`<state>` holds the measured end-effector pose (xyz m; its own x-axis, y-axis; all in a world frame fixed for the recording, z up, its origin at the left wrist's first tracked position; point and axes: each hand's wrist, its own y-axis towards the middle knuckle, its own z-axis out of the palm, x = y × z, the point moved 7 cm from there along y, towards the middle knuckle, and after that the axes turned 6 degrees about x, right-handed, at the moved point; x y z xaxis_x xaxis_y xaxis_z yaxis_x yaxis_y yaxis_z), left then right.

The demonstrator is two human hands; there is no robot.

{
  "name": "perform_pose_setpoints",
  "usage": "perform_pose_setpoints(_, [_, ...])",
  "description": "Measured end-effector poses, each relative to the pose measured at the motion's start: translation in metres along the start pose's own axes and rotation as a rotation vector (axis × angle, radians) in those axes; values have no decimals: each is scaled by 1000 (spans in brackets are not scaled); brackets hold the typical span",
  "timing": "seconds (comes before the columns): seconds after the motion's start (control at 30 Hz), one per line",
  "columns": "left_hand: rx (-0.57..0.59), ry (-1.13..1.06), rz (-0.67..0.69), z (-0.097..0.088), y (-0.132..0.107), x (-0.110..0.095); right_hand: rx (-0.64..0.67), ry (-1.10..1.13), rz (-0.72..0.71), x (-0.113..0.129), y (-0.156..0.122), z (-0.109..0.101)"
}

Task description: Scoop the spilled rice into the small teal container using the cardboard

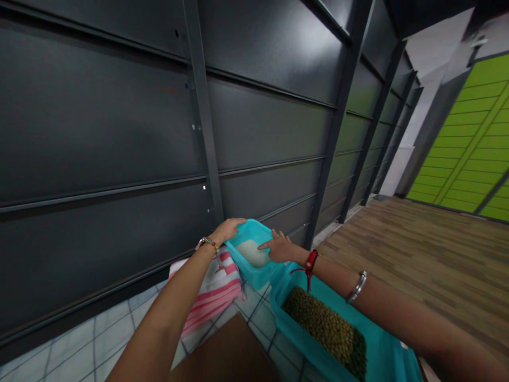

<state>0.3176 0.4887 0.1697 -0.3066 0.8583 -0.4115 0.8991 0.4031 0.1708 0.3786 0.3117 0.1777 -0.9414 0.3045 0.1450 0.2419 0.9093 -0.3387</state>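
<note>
A small turquoise tub [254, 275] with something white [251, 253] in it stands near the dark wall; whether that is grains or powder I cannot tell. My left hand [229, 229] grips its far left rim. At the right rim is my right hand [280, 248], thumb over the white contents and the other fingers along the edge. Close below my right forearm sits a larger turquoise tub [284, 313], holding a layer of greenish-brown pellets or beans [324, 329]. A pink-and-white striped cloth [214, 289] lies folded under my left wrist.
Dark metal panels [270, 127] rise directly behind the tubs. A brown board or box [228, 355] is at the near edge of the tile-patterned surface [107, 329]. Wooden flooring [417, 244] extends right toward a green slatted wall [465, 143].
</note>
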Motion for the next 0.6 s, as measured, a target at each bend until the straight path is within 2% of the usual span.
perform_pose_setpoints(0.23, [-10, -2, -23, -2, -16, -1, 22, -5, -25, 10, -9, -2])
perform_pose_setpoints(0.47, [-41, 14, -47, 4, -12, -2, 26, -27, 14, 8, -14, -2])
perform_pose_setpoints(0.6, [-67, 15, -94, -1, -17, -2, 26, -51, 26, 6, -16, -2])
